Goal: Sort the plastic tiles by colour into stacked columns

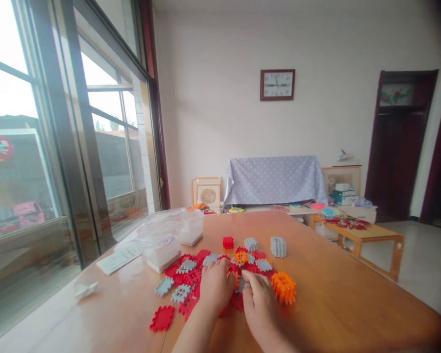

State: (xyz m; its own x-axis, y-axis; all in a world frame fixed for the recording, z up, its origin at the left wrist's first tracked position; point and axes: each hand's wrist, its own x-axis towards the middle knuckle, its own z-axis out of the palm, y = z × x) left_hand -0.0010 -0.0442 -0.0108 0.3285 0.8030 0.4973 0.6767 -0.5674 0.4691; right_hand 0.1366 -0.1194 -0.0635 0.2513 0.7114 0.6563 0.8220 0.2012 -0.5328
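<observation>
A spread of toothed plastic building tiles in red, grey and orange covers the middle of the table. My left hand [216, 284] lies over the pile, fingers reaching forward and thumb apart; what is beneath its palm is hidden. To its right, my right hand [260, 296] has bent fingers, with thumb and index at a grey tile [242, 284]. An orange tile [237, 279] shows between the hands. Right of my right hand stands a stack of orange tiles [284, 288]. Beyond the pile are a red stack [228, 242], a small grey stack [251, 244] and a taller grey stack [278, 246].
Clear plastic containers [163, 252] stand at the left, beside a printed sheet [119, 258] and a crumpled white wrapper [85, 290]. One red tile [162, 318] lies apart near the front. Windows border the left; a low wooden table [375, 235] stands at the right.
</observation>
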